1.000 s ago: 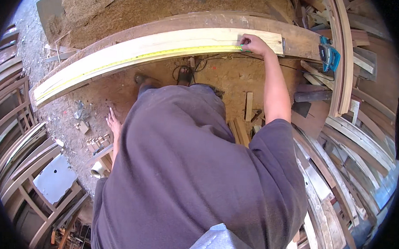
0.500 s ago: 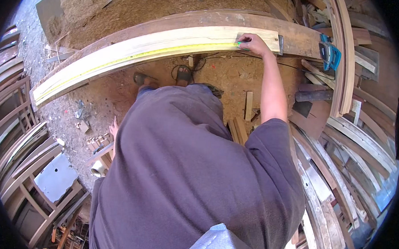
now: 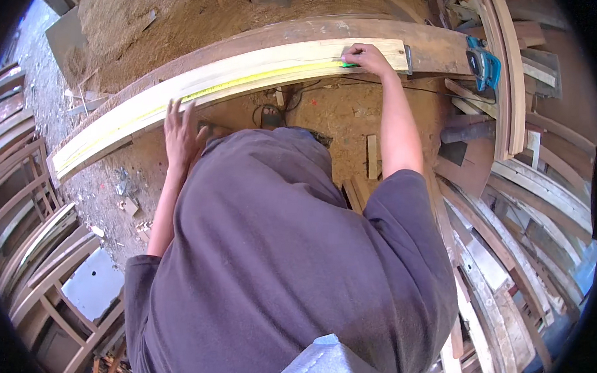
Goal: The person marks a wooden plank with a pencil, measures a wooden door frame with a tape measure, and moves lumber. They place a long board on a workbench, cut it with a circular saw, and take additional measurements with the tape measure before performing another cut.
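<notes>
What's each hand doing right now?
Left hand: open, fingers spread, holding nothing, near the plank.
Right hand: pressed on the plank at a green tool; grip unclear.

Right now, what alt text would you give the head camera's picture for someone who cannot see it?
A person in a grey shirt leans over a long pale plank, the right hand pressing a yellow tape measure flat along it and the left hand open, raised just short of the plank. Sawdust, stacked timber and a blue power tool surround them.

No pkgs, labels, signs, screens.
</notes>
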The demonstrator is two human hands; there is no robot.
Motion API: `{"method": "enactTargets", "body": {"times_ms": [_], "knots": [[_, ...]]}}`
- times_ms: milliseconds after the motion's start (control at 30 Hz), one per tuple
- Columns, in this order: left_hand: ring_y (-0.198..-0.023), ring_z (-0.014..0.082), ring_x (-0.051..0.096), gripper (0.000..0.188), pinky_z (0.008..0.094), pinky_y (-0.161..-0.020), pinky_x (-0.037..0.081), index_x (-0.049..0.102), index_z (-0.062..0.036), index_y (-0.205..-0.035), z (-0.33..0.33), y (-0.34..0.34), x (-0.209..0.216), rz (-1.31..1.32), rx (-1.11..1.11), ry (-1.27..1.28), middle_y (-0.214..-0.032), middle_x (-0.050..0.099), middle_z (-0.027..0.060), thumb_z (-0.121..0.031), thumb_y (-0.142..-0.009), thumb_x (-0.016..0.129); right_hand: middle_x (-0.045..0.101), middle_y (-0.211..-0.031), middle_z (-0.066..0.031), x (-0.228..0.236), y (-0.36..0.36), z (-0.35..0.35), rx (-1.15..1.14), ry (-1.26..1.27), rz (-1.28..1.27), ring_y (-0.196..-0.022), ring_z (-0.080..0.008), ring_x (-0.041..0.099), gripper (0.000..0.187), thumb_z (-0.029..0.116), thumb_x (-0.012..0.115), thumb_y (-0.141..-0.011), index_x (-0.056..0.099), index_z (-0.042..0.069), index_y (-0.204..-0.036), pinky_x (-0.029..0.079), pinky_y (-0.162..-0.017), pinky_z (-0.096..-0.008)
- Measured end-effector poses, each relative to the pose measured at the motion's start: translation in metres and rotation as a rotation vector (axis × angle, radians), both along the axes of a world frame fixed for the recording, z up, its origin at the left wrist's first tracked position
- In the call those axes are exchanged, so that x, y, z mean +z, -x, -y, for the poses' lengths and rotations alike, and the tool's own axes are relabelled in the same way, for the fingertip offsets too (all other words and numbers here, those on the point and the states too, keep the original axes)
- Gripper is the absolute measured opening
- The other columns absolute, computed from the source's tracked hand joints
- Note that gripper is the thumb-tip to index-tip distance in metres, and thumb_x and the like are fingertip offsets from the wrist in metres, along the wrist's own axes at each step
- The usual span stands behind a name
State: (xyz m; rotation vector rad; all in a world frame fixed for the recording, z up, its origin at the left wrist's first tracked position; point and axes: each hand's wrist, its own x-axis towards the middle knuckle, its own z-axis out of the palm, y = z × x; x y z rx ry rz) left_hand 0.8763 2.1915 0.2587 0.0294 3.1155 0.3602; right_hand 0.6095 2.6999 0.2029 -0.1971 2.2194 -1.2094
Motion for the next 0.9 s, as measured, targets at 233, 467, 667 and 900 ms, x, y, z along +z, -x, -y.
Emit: {"method": "enactTargets", "body": {"times_ms": [233, 467, 667, 900], "knots": [[-0.143, 0.0428, 0.042, 0.114, 0.048, -0.121, 0.037, 0.027, -0.0164, -0.163, -0.019, 0.109, -0.034, 0.275, -0.249, 0.302, -0.158, 0.04, 0.0245, -0.036, -0.071, 0.092, 0.075, -0.089, -0.0038, 0.009, -0.002, 0.001, 0.006, -0.103, -0.063, -0.085, -0.0142, 0.065, 0.034, 0.038, 0.085, -0.08, 0.079, 0.008, -0.094, 0.052, -0.081, -0.0317], [-0.129, 0.0386, 0.058, 0.116, 0.0458, -0.11, 0.049, 0.035, -0.017, -0.161, -0.027, 0.138, -0.007, 0.427, -0.228, 0.198, -0.147, 0.053, 0.0194, -0.03, -0.063, 0.096, 0.075, -0.084, -0.0088, 0.014, -0.004, -0.003, -0.049, -0.306, -0.036, -0.077, -0.0193, 0.068, 0.038, 0.044, 0.084, -0.074, 0.081, 0.01, -0.091, 0.055, -0.072, -0.0355], [-0.126, 0.0385, 0.061, 0.114, 0.0432, -0.111, 0.048, 0.045, -0.0153, -0.157, 0.002, 0.177, -0.015, 0.476, -0.411, 0.077, -0.141, 0.059, 0.0214, -0.034, -0.056, 0.096, 0.072, -0.074, -0.0071, 0.03, 0.013, 0.005, -0.078, -0.333, -0.189, -0.067, -0.0183, 0.066, 0.035, 0.039, 0.083, -0.077, 0.08, 0.008, -0.091, 0.054, -0.068, -0.0342], [-0.129, 0.0387, 0.06, 0.117, 0.045, -0.112, 0.047, 0.044, -0.016, -0.157, -0.006, 0.175, -0.01, 0.573, -0.38, 0.118, -0.145, 0.058, 0.0205, -0.04, -0.055, 0.095, 0.076, -0.085, -0.0105, 0.029, 0.017, 0.003, -0.034, -0.418, -0.182, -0.076, -0.0235, 0.07, 0.039, 0.043, 0.082, -0.077, 0.082, 0.009, -0.095, 0.055, -0.074, -0.0377]]}}
